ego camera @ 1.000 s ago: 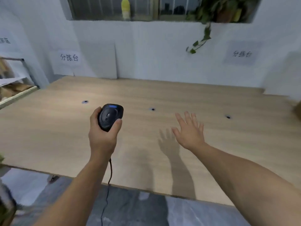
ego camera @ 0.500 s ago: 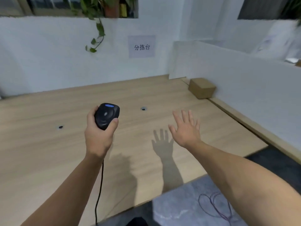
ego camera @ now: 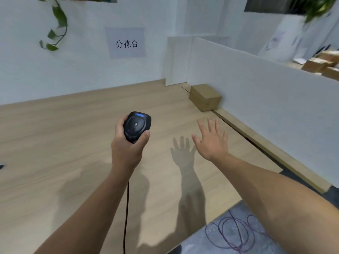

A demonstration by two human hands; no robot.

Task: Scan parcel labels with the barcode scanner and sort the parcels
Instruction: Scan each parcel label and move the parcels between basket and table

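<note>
Left hand (ego camera: 126,149) grips the scanner (ego camera: 137,126), fingers curled round the back and thumb on the right side. The head is up with a blue light on top, probably kept ready to aim. Its cable (ego camera: 126,208) hangs down under the wrist toward the near edge of the worktop (ego camera: 55,134).

Right hand (ego camera: 212,142) holds nothing, fingers straight and spread, palm down. Its shadow falls apart from it on the wood, so it hovers. It points toward the box (ego camera: 204,97), which looks like a reach for the next parcel.

The box sits in the far right corner of the worktop, just beside the white partition (ego camera: 256,92); can't tell if they touch. No label shows on the visible faces, so it likely needs turning before a scan.

Nothing stands between right hand and box. The partition and a wooden strip at its foot close off the right side. The near worktop edge cuts diagonally at lower right, with wire loops (ego camera: 233,233) on the floor below. More boxes (ego camera: 322,65) are behind the partition.
</note>
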